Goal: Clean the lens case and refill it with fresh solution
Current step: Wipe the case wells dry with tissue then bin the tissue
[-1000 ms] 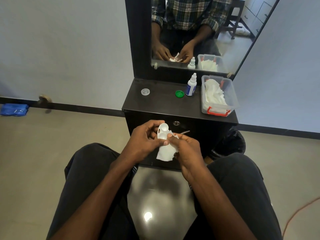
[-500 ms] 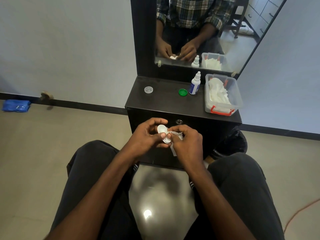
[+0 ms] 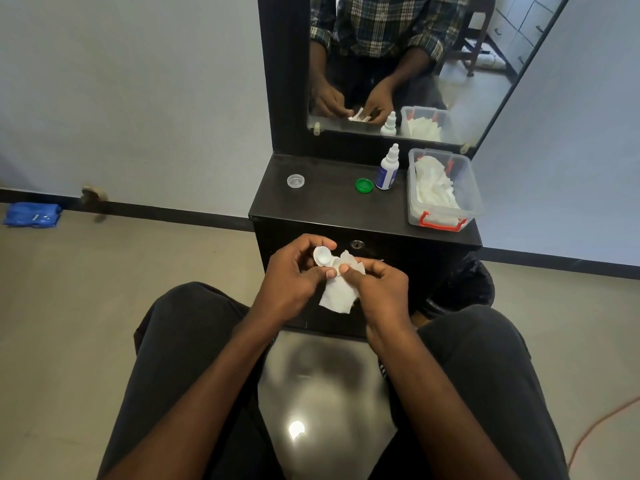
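My left hand (image 3: 294, 275) grips the white lens case (image 3: 322, 257) in front of the dark cabinet, one open well facing up. My right hand (image 3: 377, 285) pinches a white tissue (image 3: 337, 294) against the case's other end, and the tissue hangs below my fingers. On the cabinet top (image 3: 329, 206) lie a clear cap (image 3: 295, 181) at the left and a green cap (image 3: 364, 185) near the middle. The white solution bottle (image 3: 388, 169) stands upright just right of the green cap.
A clear plastic box (image 3: 443, 192) with an orange handle holds white tissues at the cabinet's right end. A mirror (image 3: 398, 64) rises behind the cabinet. My knees flank a glossy floor. A blue cloth (image 3: 33, 213) lies far left by the wall.
The tissue, bunched tight against the case half a second ago, now hangs loose below my right fingers. The case's open well has turned up into view.
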